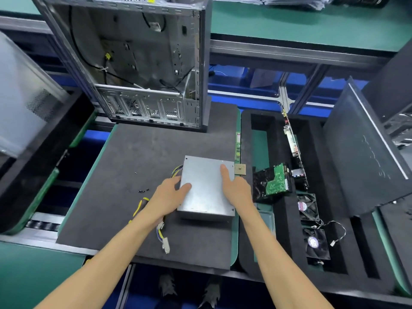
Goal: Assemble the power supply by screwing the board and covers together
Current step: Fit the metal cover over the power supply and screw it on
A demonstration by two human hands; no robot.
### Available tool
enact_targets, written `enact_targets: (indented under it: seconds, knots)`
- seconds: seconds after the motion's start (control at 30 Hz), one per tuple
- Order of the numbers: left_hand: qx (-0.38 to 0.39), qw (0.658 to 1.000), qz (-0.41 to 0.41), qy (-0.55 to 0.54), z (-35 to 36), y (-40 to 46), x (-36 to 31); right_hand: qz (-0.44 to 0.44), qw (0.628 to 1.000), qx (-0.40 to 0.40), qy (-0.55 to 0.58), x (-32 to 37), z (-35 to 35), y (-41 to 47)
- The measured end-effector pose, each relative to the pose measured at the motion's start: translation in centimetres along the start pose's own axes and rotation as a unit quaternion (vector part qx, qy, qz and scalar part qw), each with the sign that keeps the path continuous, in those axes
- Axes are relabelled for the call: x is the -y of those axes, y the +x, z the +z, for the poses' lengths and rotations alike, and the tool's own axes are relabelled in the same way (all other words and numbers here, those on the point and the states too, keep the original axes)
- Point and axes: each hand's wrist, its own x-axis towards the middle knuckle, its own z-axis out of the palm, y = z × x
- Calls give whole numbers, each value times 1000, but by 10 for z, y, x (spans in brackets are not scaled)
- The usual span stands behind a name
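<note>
The power supply is a closed grey metal box lying flat on the dark foam mat. My left hand grips its left edge, thumb resting on the top cover. My right hand holds the right side, with the index finger stretched across the lid. Its coloured cable bundle runs out on the left and trails toward me, ending in white plugs. A few small black screws lie on the mat left of the box. A yellow-and-black screwdriver lies partly under my left forearm.
An open computer case stands upright at the back of the mat. A black foam tray on the right holds a hard drive, two fans and an upright circuit board. A CPU chip lies beside the box.
</note>
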Motion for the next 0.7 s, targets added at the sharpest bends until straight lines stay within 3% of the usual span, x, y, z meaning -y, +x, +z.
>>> enact_targets:
  seconds: [0.1,0.27,0.37,0.5,0.53,0.6,0.7]
  knots:
    - [1,999,13,-38,-3,-7,-1,4,998,-24,51,1,6,-3]
    - [-42,995,46,-73,-5,-20,-2,-17,959,5,281,3,9,-8]
    - [-66,995,66,-19,-11,-24,0,-39,945,0,324,-2,10,-8]
    - [-226,956,124,143,-31,-20,26,-122,941,-22,314,-7,19,-17]
    - [-219,953,96,187,-34,-17,34,-134,940,-24,314,-9,21,-19]
    - [-129,963,28,233,-36,-11,48,-140,935,-15,325,-11,22,-22]
    - [-65,982,65,163,-37,-7,58,-137,931,5,338,-12,21,-24]
